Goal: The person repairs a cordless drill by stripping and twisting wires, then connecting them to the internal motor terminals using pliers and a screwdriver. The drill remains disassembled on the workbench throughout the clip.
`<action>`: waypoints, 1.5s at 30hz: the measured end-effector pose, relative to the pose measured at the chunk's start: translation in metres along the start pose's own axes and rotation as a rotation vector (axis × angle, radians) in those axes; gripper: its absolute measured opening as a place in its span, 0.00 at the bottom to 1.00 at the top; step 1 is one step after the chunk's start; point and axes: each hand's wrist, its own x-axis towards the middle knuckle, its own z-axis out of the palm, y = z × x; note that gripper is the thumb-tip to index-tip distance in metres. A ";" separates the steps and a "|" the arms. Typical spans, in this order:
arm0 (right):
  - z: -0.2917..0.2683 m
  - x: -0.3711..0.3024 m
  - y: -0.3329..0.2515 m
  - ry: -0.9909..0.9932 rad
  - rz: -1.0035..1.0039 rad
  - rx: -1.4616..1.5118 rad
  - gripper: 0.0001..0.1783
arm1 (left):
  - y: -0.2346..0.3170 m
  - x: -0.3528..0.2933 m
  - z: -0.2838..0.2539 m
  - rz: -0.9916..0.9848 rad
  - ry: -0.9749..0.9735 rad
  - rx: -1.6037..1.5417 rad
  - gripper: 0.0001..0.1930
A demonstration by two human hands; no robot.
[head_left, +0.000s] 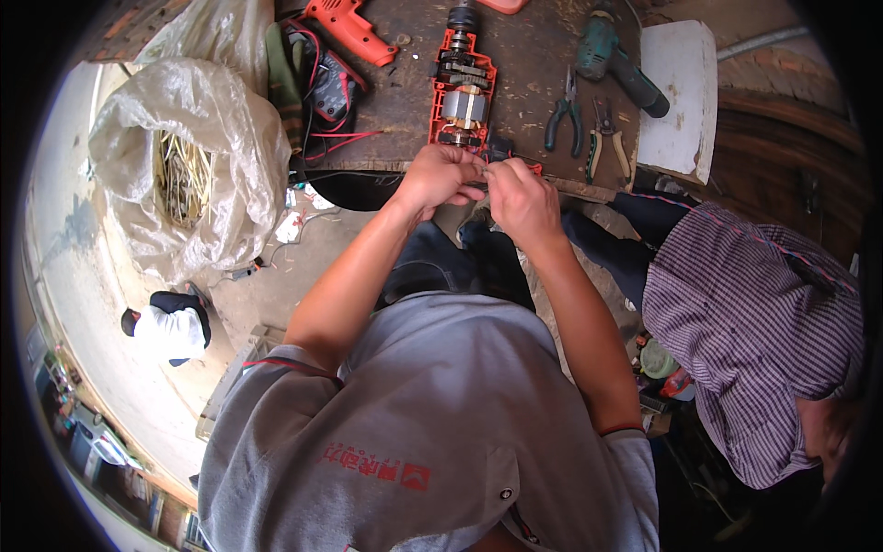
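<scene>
At the top middle, the open orange tool (463, 103) looks heavy and hard but may break inside, so hold its shell (436, 109), while the left hand (440, 178) and right hand (524, 201) meet below, fingers bent, holding what I can't tell.

A grey short-sleeved fabric shirt (460, 386) with red-trimmed cuffs (622, 430), red chest print (414, 476) and round metallic button (505, 494) tops dark, apparently denim trousers (429, 258).

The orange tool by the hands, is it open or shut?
Open. No cover hides the upper side of the orange tool: you can see its gears and motor.
</scene>
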 end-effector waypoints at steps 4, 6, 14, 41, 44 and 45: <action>0.019 0.006 0.003 0.004 0.585 0.621 0.06 | -0.001 0.001 0.000 0.006 -0.004 0.019 0.09; 0.010 0.014 0.006 -0.179 1.167 1.220 0.10 | -0.001 -0.001 0.002 0.013 0.011 0.022 0.09; 0.012 -0.013 0.000 0.101 0.342 0.340 0.06 | 0.000 -0.001 0.002 0.005 0.022 0.001 0.09; -0.005 -0.001 0.003 0.007 0.048 0.052 0.07 | -0.002 0.001 0.001 0.012 0.014 -0.018 0.09; -0.002 0.001 0.005 -0.013 -0.065 -0.015 0.07 | 0.000 0.000 0.000 0.013 -0.005 -0.010 0.09; -0.002 0.002 0.003 -0.005 -0.052 -0.010 0.05 | 0.000 -0.001 0.000 0.012 -0.004 -0.010 0.09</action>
